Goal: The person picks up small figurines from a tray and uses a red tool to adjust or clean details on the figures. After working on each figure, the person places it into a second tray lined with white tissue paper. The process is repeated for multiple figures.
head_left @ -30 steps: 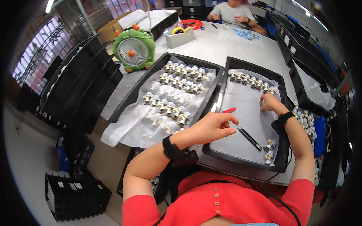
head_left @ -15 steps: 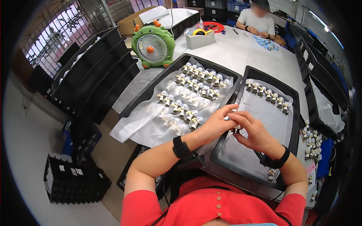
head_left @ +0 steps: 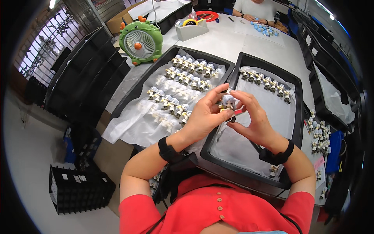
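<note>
A small grey-haired figurine (head_left: 227,102) is held upright in front of me, above the left edge of the right tray. My left hand (head_left: 204,115) pinches its body between thumb and fingers. My right hand (head_left: 255,119) curves round its other side, fingertips by the head and thumb at the dark feet. A thin red piece (head_left: 238,112) shows inside the right hand, and a dark rod (head_left: 255,147) sticks out below that palm; I cannot tell whether they are one tool. Similar figurines (head_left: 194,65) lie in rows in the left tray; one row (head_left: 266,82) lies in the right tray.
Both the left tray (head_left: 204,54) and right tray (head_left: 299,113) are black and paper-lined. Beyond are a green fan (head_left: 146,46), a tape dispenser (head_left: 191,33) and a co-worker's hands (head_left: 249,17). More figurines (head_left: 320,136) lie at right; black crates (head_left: 83,78) stand left.
Both hands have tilted and come slightly apart, so the figurine between them now shows. The whole view has shifted, with the trays and fan appearing further up and left.
</note>
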